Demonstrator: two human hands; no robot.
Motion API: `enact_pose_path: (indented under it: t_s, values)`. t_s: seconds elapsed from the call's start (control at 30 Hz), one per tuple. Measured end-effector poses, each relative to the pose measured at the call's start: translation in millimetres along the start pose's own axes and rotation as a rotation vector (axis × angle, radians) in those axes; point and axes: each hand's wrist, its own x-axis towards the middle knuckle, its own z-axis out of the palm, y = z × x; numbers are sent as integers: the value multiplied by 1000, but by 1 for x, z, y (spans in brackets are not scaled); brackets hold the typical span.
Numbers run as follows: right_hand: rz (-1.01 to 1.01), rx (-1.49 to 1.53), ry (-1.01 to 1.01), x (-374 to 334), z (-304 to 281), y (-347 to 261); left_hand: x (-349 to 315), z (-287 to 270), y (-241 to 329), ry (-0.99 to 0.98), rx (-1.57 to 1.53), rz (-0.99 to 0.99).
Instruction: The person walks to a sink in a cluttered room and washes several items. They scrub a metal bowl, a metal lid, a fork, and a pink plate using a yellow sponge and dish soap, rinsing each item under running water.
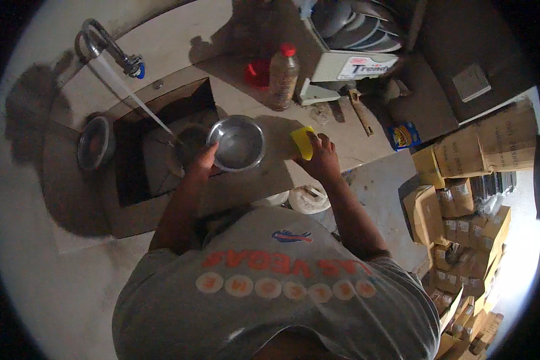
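Well left of the left grip (206, 159), a second bowl (93, 144) sat beside the sink (128, 171), the tap (122, 59) streaming! That left grip had the shiny bowl (238, 143) by its rim. Beyond the right grip (318, 155), a red-capped bottle (283, 79) stood on the counter (278, 132); that grip clutched a yellow sponge (303, 143)!

Metal bowl (239, 144): round, silver-grey, shiny rim, opening up toward camera; left hand (204, 158) at its left rim. Sits at or just above table (276, 170); contact unclear. Yellow sponge (303, 144): flat, partly covered, gripped in right hand (321, 158), right of bowl, apart from it.
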Motion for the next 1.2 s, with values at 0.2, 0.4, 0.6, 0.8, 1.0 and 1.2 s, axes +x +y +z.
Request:
enact_pose_path:
  t_s: [0.2, 0.4, 0.6, 0.8, 1.0, 1.2]
  values:
    - [221, -18, -94, 27, 21, -12, -12, -12, 25, 80, 93, 17]
    - [346, 451, 78, 32, 31, -25, -59, -45, 79, 89, -90, 22]
    - [469, 925, -71, 58, 28, -141, 21, -143, 33, 105, -211, 74]
    - [310, 945, -215, 79, 48, -214, 34, -178, 31, 124, -45, 40]
    - [230, 854, -293, 85, 55, -260, 38, -174, 14, 85, -220, 91]
    - [173, 790, -370, 95, 68, -282, 11, -166, 36, 110, -124, 58]
